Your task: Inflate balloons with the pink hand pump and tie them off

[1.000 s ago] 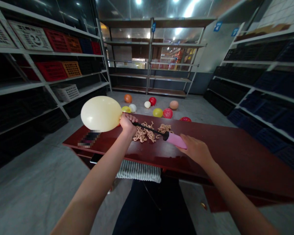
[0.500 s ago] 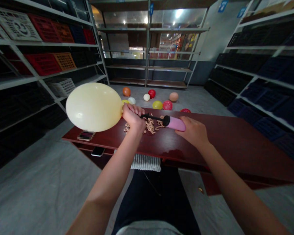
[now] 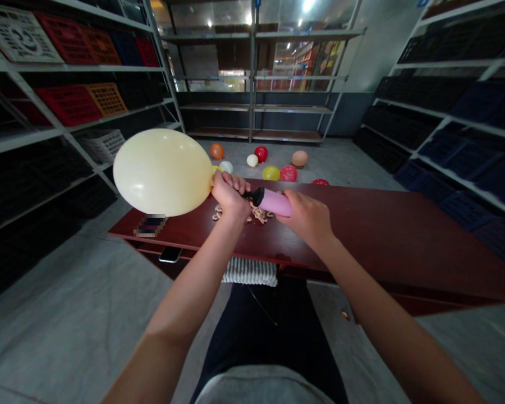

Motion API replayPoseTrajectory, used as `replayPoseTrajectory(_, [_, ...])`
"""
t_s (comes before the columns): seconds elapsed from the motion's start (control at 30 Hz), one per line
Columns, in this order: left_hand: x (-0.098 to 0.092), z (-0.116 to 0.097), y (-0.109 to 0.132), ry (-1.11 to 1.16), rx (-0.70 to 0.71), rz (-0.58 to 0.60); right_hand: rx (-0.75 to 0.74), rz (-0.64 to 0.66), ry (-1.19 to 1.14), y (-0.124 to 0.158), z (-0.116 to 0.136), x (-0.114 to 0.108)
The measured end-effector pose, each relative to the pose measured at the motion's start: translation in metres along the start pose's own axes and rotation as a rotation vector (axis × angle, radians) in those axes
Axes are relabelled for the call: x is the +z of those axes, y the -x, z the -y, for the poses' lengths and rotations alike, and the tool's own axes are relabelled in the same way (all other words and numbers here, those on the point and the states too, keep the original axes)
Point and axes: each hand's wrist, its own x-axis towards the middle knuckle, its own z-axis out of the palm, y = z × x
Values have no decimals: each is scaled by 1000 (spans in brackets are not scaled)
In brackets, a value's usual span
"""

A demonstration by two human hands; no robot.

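Note:
A pale yellow inflated balloon [image 3: 162,172] sits to the left of my left hand [image 3: 230,197], which is shut around its neck and the black nozzle of a hand pump. The pink barrel of the hand pump [image 3: 272,202] lies between my hands, gripped at its end by my right hand [image 3: 305,217]. Under the pump, a heap of small curled tan rubber pieces [image 3: 258,214] rests on the table, partly hidden by my left hand.
The dark red wooden table [image 3: 362,224] holds a pixelated phone-like object [image 3: 151,225]. A towel [image 3: 250,271] hangs at its front edge. Several inflated balloons [image 3: 288,173] lie on the floor beyond, between metal shelves holding crates.
The balloon has grown larger. The pink barrel has moved left toward my left hand, with my right hand following it. The whole scene sits higher in the view.

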Motion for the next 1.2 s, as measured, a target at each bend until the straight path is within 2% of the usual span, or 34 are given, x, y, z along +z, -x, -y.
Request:
replayPoseTrajectory(0.13, [-13,2,-18,-39,-67,-74,-72,33,1,5,-2,8])
replayPoseTrajectory(0.23, [-21,2,-31,-53,-75,-123,-92,63,28,8,-13,14])
replayPoseTrajectory(0.43, [-33,-9,-51,-58,-66,-151,-114,138,95,17,-51,24])
replayPoseTrajectory(0.63, [-37,-25,-54,-72,-69,-128,-149,147,188,28,-77,20])
replayPoseTrajectory(0.9, [-21,-37,-34,-55,58,-71,-57,85,37,29,-68,21])
replayPoseTrajectory(1.07, [-10,-30,-17,-78,133,-8,24,31,-83,37,-64,43])
replayPoseTrajectory(1.2, [-6,-22,-20,-130,166,1,51,19,-153,29,-47,62])
